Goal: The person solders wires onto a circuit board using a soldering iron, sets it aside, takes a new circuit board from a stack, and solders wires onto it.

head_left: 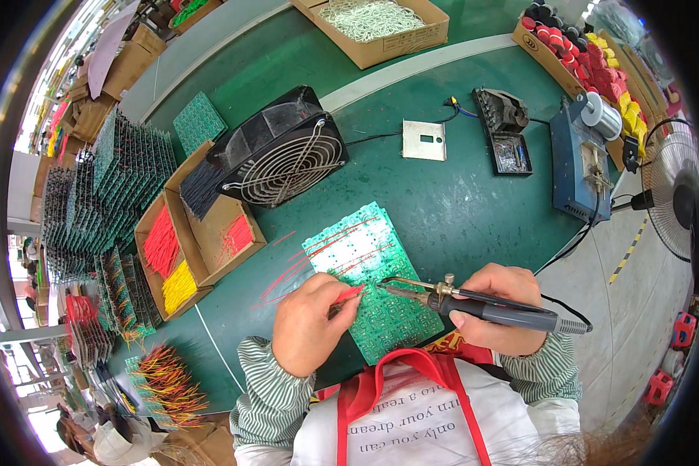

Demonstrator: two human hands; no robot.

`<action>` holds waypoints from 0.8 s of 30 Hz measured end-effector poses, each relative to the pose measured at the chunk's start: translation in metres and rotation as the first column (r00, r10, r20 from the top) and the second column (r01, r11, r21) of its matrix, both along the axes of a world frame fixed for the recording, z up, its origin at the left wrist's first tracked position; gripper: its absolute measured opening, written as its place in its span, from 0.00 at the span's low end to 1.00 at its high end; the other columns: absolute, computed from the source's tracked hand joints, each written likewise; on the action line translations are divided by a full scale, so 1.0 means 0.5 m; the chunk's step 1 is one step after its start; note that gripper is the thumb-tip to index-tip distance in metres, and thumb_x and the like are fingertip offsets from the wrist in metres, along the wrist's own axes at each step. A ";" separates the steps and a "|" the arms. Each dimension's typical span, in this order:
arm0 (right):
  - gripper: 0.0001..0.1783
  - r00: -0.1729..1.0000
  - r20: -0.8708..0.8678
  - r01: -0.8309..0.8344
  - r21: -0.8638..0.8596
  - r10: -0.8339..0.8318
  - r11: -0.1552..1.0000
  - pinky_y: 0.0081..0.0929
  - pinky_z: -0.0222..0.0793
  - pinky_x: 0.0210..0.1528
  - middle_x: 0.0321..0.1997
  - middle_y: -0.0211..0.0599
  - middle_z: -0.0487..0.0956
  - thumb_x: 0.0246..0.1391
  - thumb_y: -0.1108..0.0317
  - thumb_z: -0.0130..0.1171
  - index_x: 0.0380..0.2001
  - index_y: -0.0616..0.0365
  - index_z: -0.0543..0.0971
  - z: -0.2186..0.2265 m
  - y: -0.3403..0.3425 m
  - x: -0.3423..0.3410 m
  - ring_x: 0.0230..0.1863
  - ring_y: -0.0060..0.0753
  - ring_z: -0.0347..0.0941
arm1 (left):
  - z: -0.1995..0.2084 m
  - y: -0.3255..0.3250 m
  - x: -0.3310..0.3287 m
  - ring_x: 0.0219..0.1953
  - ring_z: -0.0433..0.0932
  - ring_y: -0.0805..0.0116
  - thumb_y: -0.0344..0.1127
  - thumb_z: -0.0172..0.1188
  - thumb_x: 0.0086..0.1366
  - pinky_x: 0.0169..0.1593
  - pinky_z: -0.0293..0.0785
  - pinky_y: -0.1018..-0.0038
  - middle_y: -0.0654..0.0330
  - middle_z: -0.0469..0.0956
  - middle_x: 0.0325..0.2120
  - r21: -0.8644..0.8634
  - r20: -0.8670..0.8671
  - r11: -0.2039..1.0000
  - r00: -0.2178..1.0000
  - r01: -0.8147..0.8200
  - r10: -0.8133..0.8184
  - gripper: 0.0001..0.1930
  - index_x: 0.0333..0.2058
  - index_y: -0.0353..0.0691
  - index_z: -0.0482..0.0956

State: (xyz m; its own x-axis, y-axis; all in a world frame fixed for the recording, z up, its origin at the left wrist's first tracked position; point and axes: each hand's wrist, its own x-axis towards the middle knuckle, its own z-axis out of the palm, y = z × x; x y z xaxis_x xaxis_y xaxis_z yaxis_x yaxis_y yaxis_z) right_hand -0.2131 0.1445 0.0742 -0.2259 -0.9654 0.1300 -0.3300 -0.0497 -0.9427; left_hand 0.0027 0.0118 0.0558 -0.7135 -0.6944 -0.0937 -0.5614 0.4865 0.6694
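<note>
A green circuit board panel (400,326) lies on the table in front of me, with several thin red wires across its upper part. My right hand (499,309) is wrapped round a dark soldering iron (512,314) that has a thin metal feed tube fixed along it. The iron's tip points left and meets the board near its middle, close to my left fingers. My left hand (312,322) is closed in a pinch on a red wire (350,293), whose end is at the board beside the tip. More loose red wires (283,278) trail off the board's left edge.
A cardboard box (202,268) at left holds red, yellow and black wires. Behind it stands a black fan (287,155). Stacked circuit boards (132,171) rise at far left. A blue solder feeder (575,167) with a solder spool (602,116) stands right; its cable runs to the iron.
</note>
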 end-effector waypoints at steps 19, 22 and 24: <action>0.09 0.998 -0.016 0.055 -0.020 -0.056 0.998 0.16 0.63 0.18 0.15 0.30 0.75 0.39 0.75 0.63 0.24 0.61 0.72 -0.015 0.025 -0.022 0.15 0.17 0.70 | -0.017 0.010 -0.052 0.19 0.71 0.65 0.30 0.63 0.53 0.23 0.66 0.73 0.57 0.73 0.21 -0.115 -0.089 0.993 0.995 0.032 -0.042 0.06 0.27 0.35 0.77; 0.09 0.998 -0.034 0.055 -0.026 -0.056 0.998 0.16 0.63 0.18 0.16 0.30 0.75 0.39 0.75 0.63 0.24 0.61 0.72 -0.015 0.021 -0.022 0.15 0.17 0.70 | -0.020 0.010 -0.056 0.19 0.71 0.65 0.30 0.63 0.53 0.23 0.66 0.74 0.58 0.73 0.21 -0.088 -0.098 0.996 0.995 0.025 -0.033 0.05 0.26 0.35 0.77; 0.09 0.998 -0.039 0.042 -0.009 -0.042 0.999 0.16 0.63 0.18 0.15 0.29 0.75 0.39 0.75 0.63 0.24 0.61 0.72 -0.015 0.018 -0.021 0.15 0.16 0.70 | -0.022 0.011 -0.058 0.19 0.71 0.65 0.29 0.63 0.53 0.23 0.66 0.73 0.58 0.73 0.21 -0.077 -0.091 0.997 0.996 0.019 -0.026 0.05 0.26 0.35 0.77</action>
State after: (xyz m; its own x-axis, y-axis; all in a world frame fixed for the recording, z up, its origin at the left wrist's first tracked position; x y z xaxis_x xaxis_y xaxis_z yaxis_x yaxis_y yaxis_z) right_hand -0.2238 0.1537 0.0668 -0.2607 -0.9541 0.1473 -0.3683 -0.0428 -0.9287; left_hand -0.0262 0.0172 0.0447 -0.7323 -0.6806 0.0256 -0.4876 0.5501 0.6780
